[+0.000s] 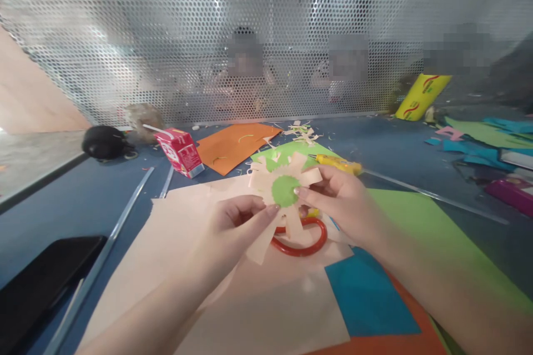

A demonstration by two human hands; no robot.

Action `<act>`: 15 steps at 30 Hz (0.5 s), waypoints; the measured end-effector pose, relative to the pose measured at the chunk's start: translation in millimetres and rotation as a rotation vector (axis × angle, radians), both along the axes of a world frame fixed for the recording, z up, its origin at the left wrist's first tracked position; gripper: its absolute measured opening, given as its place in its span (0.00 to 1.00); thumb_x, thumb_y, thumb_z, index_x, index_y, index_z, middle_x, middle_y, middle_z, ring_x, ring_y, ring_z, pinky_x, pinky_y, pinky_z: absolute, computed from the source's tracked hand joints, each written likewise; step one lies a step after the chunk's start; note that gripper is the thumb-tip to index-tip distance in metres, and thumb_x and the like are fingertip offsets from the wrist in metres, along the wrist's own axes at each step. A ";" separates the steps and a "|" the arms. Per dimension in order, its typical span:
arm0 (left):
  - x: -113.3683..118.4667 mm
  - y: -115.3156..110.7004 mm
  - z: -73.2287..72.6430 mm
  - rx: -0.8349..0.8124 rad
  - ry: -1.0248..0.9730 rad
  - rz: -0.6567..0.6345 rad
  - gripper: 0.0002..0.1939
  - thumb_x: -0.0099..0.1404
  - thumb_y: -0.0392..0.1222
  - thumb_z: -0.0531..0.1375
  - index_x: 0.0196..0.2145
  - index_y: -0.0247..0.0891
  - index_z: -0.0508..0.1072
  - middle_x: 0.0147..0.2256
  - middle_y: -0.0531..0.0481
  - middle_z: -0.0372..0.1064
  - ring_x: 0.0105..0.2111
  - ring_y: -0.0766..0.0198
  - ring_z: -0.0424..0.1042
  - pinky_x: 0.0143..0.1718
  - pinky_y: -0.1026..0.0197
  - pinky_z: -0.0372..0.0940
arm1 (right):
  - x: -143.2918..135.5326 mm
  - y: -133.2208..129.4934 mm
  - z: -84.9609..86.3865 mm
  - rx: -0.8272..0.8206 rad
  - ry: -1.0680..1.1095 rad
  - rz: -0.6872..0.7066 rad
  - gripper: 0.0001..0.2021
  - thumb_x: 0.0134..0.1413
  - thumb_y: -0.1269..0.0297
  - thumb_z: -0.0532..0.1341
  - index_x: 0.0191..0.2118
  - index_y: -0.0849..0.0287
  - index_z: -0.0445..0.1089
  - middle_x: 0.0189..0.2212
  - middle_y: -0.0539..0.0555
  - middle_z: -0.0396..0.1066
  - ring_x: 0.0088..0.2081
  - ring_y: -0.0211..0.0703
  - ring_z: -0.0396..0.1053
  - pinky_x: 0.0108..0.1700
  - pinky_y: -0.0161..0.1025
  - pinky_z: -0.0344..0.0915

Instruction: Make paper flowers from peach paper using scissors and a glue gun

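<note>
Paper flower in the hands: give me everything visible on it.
The paper flower looks like thin craft paper: pale peach strip petals fanning out around a round green centre with a jagged edge. It is held up above the table, face toward the camera. The left hand pinches its lower left edge, the right hand holds its right side with a fingertip at the green disc. One lower petal hangs in front of the red scissor handle.

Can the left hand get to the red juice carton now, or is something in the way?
Probably not at once: the left hand holds the paper flower together with the right hand. The path to the juice carton itself looks free.
</note>
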State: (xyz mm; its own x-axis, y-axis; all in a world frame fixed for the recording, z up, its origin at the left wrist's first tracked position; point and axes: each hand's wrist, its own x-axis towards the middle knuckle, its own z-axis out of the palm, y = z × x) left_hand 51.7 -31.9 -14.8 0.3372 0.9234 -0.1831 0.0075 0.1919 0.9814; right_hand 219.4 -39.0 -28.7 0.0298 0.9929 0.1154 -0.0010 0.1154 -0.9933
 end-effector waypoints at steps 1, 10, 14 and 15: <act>-0.2 0.7 -0.4 0.018 0.014 -0.003 0.11 0.51 0.43 0.63 0.18 0.35 0.70 0.16 0.57 0.61 0.17 0.75 0.57 0.18 0.73 0.52 | 0.0 0.2 -0.7 0.002 0.002 0.002 0.05 0.46 0.66 0.63 0.30 0.58 0.66 0.22 0.46 0.68 0.22 0.35 0.70 0.26 0.32 0.68; -5.6 5.9 -5.1 0.082 0.153 -0.056 0.12 0.52 0.47 0.62 0.18 0.36 0.73 0.18 0.54 0.64 0.18 0.73 0.57 0.17 0.72 0.51 | 0.4 0.4 0.2 0.032 -0.030 0.029 0.03 0.47 0.68 0.61 0.29 0.58 0.65 0.21 0.46 0.68 0.20 0.33 0.69 0.24 0.31 0.66; -5.3 6.5 -6.1 0.090 0.169 -0.057 0.12 0.52 0.47 0.62 0.19 0.37 0.74 0.18 0.54 0.66 0.19 0.73 0.58 0.18 0.72 0.52 | -0.3 0.2 0.3 0.020 -0.021 0.021 0.03 0.47 0.68 0.61 0.29 0.58 0.65 0.21 0.45 0.68 0.20 0.34 0.70 0.24 0.32 0.67; -5.1 6.5 -6.4 0.086 0.172 -0.057 0.12 0.52 0.47 0.62 0.19 0.37 0.74 0.19 0.53 0.66 0.19 0.73 0.58 0.18 0.71 0.52 | -0.6 0.0 0.3 0.017 -0.020 0.016 0.03 0.47 0.68 0.61 0.30 0.58 0.65 0.21 0.46 0.68 0.21 0.35 0.70 0.24 0.32 0.68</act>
State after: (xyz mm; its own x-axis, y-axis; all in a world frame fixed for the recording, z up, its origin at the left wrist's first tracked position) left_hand 46.6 -25.4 -21.2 0.3601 0.9185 -0.1633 0.1847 0.1014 0.9775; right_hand 218.8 -39.0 -28.4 0.0117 0.9911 0.1324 0.0167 0.1322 -0.9911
